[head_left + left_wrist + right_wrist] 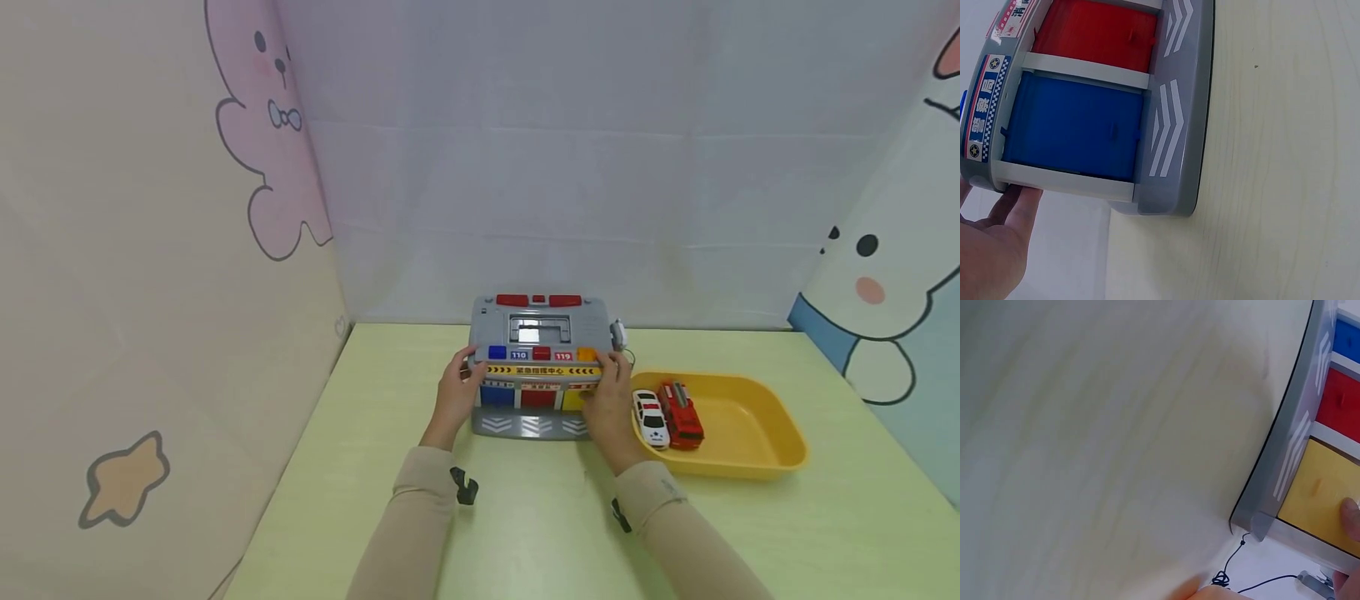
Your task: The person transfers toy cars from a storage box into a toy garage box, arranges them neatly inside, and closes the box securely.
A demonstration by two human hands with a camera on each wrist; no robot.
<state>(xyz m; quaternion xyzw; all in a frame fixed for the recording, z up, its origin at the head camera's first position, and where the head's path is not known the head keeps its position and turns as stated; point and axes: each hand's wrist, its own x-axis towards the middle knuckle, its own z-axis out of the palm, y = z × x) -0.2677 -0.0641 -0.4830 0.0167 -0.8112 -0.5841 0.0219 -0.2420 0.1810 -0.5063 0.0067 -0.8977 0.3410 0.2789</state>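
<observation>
A grey toy emergency station (536, 425) sits near the back of the table, with blue, red and yellow garage doors along its front. My left hand (452, 393) grips the station's left side, its fingers at the end wall beside the blue door (1079, 125). At the opposite end, my right hand (611, 412) holds the right side. Its thumb (1350, 519) lies against the yellow door (1316, 487), and its fingers reach the top corner by the orange button (587, 354). The station hides part of the left fingers in the left wrist view.
A yellow tray (750, 471) stands right of the station, close to my right hand. Inside lie a white toy police car (651, 419) and a red toy fire truck (681, 415). A thin dark cord (1229, 562) trails beside the station. A curtain (570, 208) closes off the back.
</observation>
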